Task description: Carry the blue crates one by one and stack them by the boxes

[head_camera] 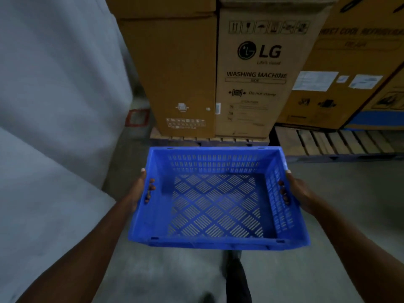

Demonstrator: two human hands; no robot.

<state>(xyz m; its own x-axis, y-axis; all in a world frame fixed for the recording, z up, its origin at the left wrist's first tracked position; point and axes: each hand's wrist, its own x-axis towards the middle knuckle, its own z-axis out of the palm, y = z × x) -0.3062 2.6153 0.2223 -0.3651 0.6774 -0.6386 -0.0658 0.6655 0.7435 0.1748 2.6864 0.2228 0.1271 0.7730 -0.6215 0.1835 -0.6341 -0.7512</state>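
Observation:
An empty blue slatted crate (pixel 216 241) hangs in the air in front of me, above the grey floor. My left hand (pixel 140 189) grips its left wall, fingers hooked through the handle slot. On the opposite wall my right hand (pixel 297 193) holds the other handle slot the same way. Straight ahead stand tall cardboard boxes; the nearest is a washing machine box (pixel 255 84) on a wooden pallet (pixel 209 139), just beyond the crate's far rim.
A pale grey wall or column (pixel 54 106) fills the left side. More cardboard boxes (pixel 349 73) sit on a second wooden pallet (pixel 336 143) at the right. My leg and shoe (pixel 236 276) show below the crate on the concrete floor (pixel 349 215).

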